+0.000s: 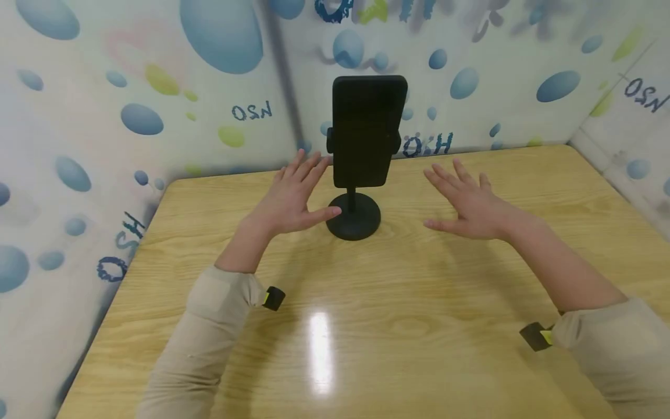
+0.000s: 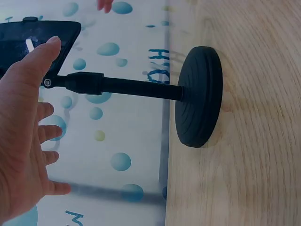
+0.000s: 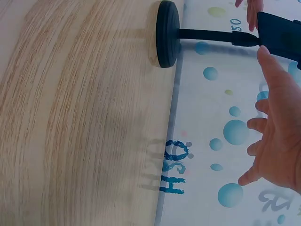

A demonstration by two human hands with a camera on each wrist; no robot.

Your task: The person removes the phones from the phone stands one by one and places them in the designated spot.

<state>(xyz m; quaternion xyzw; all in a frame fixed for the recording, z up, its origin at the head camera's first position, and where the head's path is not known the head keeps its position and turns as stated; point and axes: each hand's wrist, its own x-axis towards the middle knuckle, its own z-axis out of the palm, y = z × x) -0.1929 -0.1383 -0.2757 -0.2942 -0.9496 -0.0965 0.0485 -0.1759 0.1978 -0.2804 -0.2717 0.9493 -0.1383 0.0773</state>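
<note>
A black phone (image 1: 369,131) sits upright in the clamp of a black stand with a round base (image 1: 361,224), toward the back of the table. My left hand (image 1: 288,201) hovers just left of the stand, its fingers spread and its thumb overlapping the base in the head view. To the right of the stand, my right hand (image 1: 471,203) is held over the table with fingers apart. Both hands are without any object. The left wrist view shows the stand's post (image 2: 136,88) and the left palm raised beside it. In the right wrist view the right hand (image 3: 282,127) appears likewise raised.
A wood-grain table (image 1: 392,349) stretches toward me, with a bright light reflection on it. Behind it and along both sides rise walls (image 1: 209,116) with blue and green bubble prints and lettering. Small black devices (image 1: 274,298) are strapped at both sleeve cuffs.
</note>
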